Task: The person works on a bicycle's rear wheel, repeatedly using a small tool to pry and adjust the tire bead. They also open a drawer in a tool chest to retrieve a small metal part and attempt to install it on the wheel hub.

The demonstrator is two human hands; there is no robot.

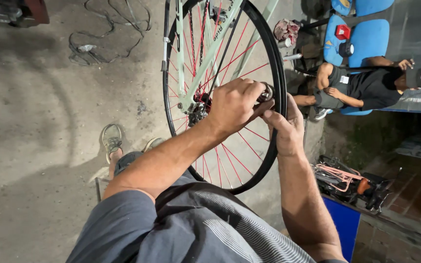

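Left hand [234,104] and right hand [284,127] pinch a small metal part [267,92] at the black wheel rim [279,73].
Rough grey concrete floor [35,122]; thin red spokes [235,160], pale green frame [210,53].

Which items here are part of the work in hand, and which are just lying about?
In use: wheel, frame, small metal part, left hand, right hand.

Lying about: cable, blue chair, rag, tangled tools.
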